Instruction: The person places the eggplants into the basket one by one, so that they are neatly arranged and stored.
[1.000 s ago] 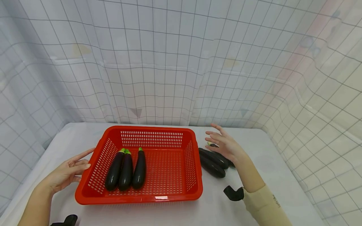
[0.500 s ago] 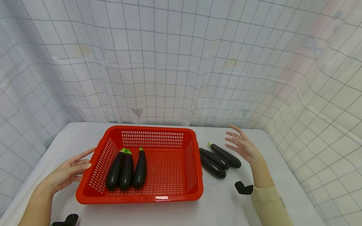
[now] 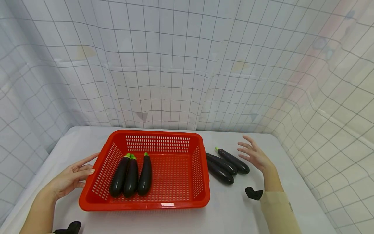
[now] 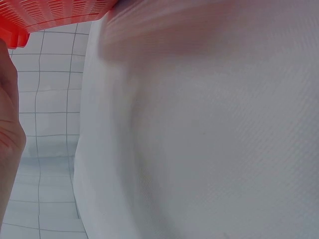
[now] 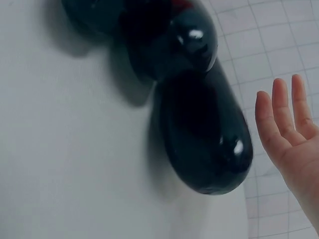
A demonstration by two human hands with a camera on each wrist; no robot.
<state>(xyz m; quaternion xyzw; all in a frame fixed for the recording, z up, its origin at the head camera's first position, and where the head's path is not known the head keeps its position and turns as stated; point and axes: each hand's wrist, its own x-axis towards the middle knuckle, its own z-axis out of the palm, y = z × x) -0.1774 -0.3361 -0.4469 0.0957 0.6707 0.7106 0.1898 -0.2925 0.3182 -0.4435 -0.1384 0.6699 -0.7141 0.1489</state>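
Left fingers (image 3: pixel 85 159): extended and relaxed, not clenched; index and thumb tips meet the outer left side of the basket rim. Contact appears light, presumably to keep the basket from sliding.

Right fingers (image 3: pixel 246 151): spread, loosely bent, nothing held; apart from the produce.

Left hand (image 3: pixel 68 180): back of hand facing up, forearm angled in from the lower left corner.

Right hand (image 3: pixel 258 158): raised beside the loose eggplants, fingers pointing left and away from the person; forearm in a pale sleeve (image 3: pixel 277 209), rising from the lower right.

Basket (image 3: pixel 140 207): red, perforated plastic, level, left of centre; probably set between the hands so both can reach it.

Eggplants in basket (image 3: pixel 131 178): three, dark and glossy, along the left half, stems pointing to the far side; two touch at the stems, the third just beside. The arrangement likely saves room on the right.

Eggplants on desk (image 3: pixel 223 163): three, slanting side by side between basket and right hand; two have stem ends hidden by the basket.

Black fittings (image 3: pixel 253 193): one near each wrist.

Desk (image 3: pixel 225 208): white-covered, bearing all the above produce.

Curtain (image 3: pixel 169 81): white, grid-patterned, behind and at both sides.
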